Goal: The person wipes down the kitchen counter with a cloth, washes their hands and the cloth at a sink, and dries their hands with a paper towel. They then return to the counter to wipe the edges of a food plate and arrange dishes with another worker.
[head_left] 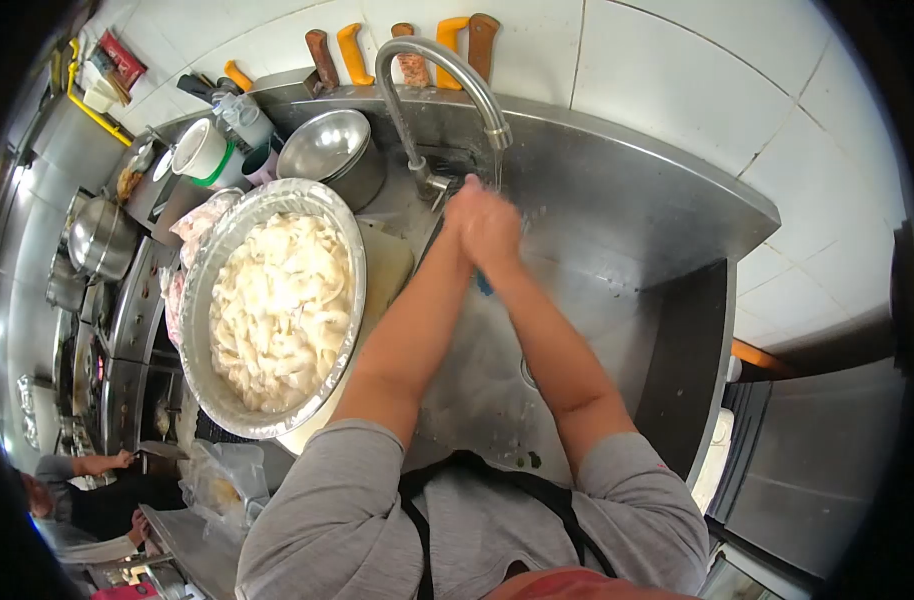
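Under the curved steel tap, my right hand and my left hand are pressed against each other. Water runs from the spout down beside them. The right hand covers part of the left. Their fingers are blurred and mostly hidden, so I cannot make out whether they hold anything. Both forearms reach over the steel sink, which has a wet bottom. Left of my arms stands a large oval metal basin heaped with pale, whitish strips of food.
Stacked steel bowls and a white tub stand behind the basin. Several knives with orange and brown handles line the wall behind the tap. At the far left are pots, and a co-worker is at lower left.
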The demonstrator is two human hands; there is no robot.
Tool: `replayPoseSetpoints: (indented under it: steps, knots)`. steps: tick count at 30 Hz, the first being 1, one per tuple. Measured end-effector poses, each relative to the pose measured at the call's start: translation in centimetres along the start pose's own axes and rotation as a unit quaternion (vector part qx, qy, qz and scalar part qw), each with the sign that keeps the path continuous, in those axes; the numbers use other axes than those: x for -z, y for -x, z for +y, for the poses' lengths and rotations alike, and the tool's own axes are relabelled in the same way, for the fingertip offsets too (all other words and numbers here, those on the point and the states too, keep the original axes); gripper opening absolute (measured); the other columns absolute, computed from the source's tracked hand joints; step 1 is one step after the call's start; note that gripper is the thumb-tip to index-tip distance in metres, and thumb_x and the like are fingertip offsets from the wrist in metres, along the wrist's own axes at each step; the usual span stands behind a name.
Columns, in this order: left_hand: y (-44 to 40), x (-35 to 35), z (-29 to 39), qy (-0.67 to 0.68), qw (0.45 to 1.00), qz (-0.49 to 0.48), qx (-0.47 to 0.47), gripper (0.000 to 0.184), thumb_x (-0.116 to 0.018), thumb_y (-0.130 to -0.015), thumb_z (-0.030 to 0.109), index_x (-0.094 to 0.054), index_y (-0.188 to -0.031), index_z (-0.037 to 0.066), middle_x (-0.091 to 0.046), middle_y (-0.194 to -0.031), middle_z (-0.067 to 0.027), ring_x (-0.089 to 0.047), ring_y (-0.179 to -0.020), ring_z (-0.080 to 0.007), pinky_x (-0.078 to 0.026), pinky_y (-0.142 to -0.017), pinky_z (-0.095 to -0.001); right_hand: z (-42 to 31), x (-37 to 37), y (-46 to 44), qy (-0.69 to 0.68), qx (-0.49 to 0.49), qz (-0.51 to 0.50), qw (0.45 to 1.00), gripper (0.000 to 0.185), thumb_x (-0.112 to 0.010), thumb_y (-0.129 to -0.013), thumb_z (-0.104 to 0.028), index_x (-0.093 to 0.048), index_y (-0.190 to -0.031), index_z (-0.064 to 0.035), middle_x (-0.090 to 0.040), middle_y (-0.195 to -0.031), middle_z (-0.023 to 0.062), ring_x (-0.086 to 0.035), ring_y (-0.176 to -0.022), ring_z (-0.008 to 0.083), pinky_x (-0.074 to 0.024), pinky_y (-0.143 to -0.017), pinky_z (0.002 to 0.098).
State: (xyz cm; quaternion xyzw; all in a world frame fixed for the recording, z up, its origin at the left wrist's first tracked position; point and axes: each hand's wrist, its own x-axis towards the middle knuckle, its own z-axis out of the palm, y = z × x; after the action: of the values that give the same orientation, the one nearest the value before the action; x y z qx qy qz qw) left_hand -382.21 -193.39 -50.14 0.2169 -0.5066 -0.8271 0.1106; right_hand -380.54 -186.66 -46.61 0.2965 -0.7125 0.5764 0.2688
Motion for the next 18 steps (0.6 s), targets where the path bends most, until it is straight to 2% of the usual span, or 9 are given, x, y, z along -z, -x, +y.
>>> replayPoseSetpoints:
  steps: [2, 3, 4, 7, 8, 11, 12, 15, 18]
  knots:
    - [-1.2, 2.3, -1.2, 0.047, 0.995, -0.08, -0.035, 0.042, -0.038, -0.084, 0.04, -0.051, -0.087, 0.0, -0.056, -0.083, -0.0094, -0.053, -0.071, -0.0263, -0.042, -0.061, -0.0389, 0.8, -0.1, -0.2, -0.008, 0.009, -0.042, 0.999, 0.03, -0.046, -0.079, -0.025, -0.056, -0.064, -0.0006, -0.054, -0.065, 0.0213, -0.052, -0.062, 0.0381, -0.0407, -0.055, 0.042]
    - [-0.2, 1.6, -1.1, 0.13, 0.989, -0.068, -0.003, 0.04, -0.039, -0.084, 0.04, -0.052, -0.087, 0.002, -0.056, -0.082, -0.0077, -0.053, -0.072, -0.024, -0.042, -0.062, -0.0367, 1.5, -0.1, 0.2, -0.013, 0.009, -0.064, 0.998, 0.031, -0.047, -0.079, -0.026, -0.055, -0.063, -0.0005, -0.054, -0.065, 0.0212, -0.051, -0.061, 0.038, -0.0406, -0.054, 0.0421]
    - [1.0, 0.8, -0.9, 0.213, 0.975, -0.051, 0.027, 0.038, -0.041, -0.084, 0.04, -0.052, -0.088, 0.004, -0.056, -0.082, -0.006, -0.053, -0.072, -0.0217, -0.042, -0.063, -0.0346, 2.8, -0.3, -0.9, 0.097, -0.012, -0.093, 0.991, 0.034, -0.046, -0.08, -0.029, -0.055, -0.063, -0.0012, -0.053, -0.063, 0.0213, -0.052, -0.062, 0.0377, -0.04, -0.053, 0.0424]
    - [4.3, -0.7, 0.3, 0.136, 0.982, -0.08, 0.102, 0.035, -0.044, -0.083, 0.039, -0.053, -0.091, 0.006, -0.056, -0.084, -0.0046, -0.054, -0.075, -0.0186, -0.043, -0.065, -0.0331, 3.6, 1.0, -4.5, 0.135, -0.086, -0.19, 0.969, 0.027, -0.047, -0.079, -0.026, -0.052, -0.064, -0.0044, -0.055, -0.068, 0.015, -0.052, -0.065, 0.0364, -0.0413, -0.058, 0.0415]
    - [5.3, -0.3, 1.2, 0.151, 0.967, -0.132, 0.157, 0.028, -0.044, -0.085, 0.028, -0.05, -0.101, 0.005, -0.055, -0.096, -0.006, -0.053, -0.088, -0.0194, -0.043, -0.077, -0.035, 3.1, 1.3, -5.5, 0.089, -0.146, -0.255, 0.952, 0.026, -0.044, -0.082, -0.026, -0.054, -0.074, -0.0038, -0.056, -0.077, 0.0164, -0.052, -0.073, 0.0356, -0.0416, -0.064, 0.0392]
    - [5.8, 0.7, -0.5, -0.018, 0.972, -0.179, 0.148, 0.027, -0.05, -0.081, 0.02, -0.049, -0.103, 0.005, -0.055, -0.098, -0.0059, -0.053, -0.088, -0.0192, -0.043, -0.078, -0.0345, 4.8, 0.7, -4.2, -0.143, -0.091, -0.363, 0.916, 0.025, -0.044, -0.082, -0.026, -0.053, -0.086, -0.0034, -0.055, -0.084, 0.017, -0.051, -0.082, 0.0343, -0.0407, -0.072, 0.0363]
    - [6.0, -0.1, 0.5, -0.052, 0.977, -0.144, 0.148, 0.025, -0.053, -0.078, 0.013, -0.05, -0.101, 0.004, -0.055, -0.097, -0.0072, -0.054, -0.088, -0.0197, -0.043, -0.077, -0.0351, 4.8, 1.4, -3.2, -0.14, -0.091, -0.368, 0.915, 0.026, -0.049, -0.08, -0.027, -0.051, -0.091, -0.0038, -0.056, -0.085, 0.0143, -0.052, -0.086, 0.0295, -0.0402, -0.074, 0.0335]
    - [3.2, 0.3, -0.3, 0.067, 0.985, -0.095, 0.129, 0.021, -0.05, -0.079, 0.013, -0.05, -0.098, 0.002, -0.055, -0.094, -0.01, -0.054, -0.087, -0.0221, -0.044, -0.076, -0.036, 7.5, 4.2, -0.3, -0.161, -0.182, -0.31, 0.919, 0.03, -0.056, -0.076, -0.028, -0.052, -0.093, -0.0027, -0.057, -0.09, 0.0099, -0.053, -0.084, 0.0228, -0.0401, -0.075, 0.0322]
    - [2.5, 0.3, 0.4, 0.172, 0.972, -0.033, 0.154, 0.02, -0.045, -0.083, 0.017, -0.05, -0.094, 0.001, -0.055, -0.093, -0.0123, -0.055, -0.086, -0.024, -0.044, -0.076, -0.0387, 9.5, 6.4, 2.9, -0.181, -0.264, -0.366, 0.874, 0.038, -0.062, -0.072, -0.028, -0.053, -0.098, -0.0016, -0.056, -0.093, 0.0071, -0.051, -0.084, 0.0153, -0.0399, -0.076, 0.03]
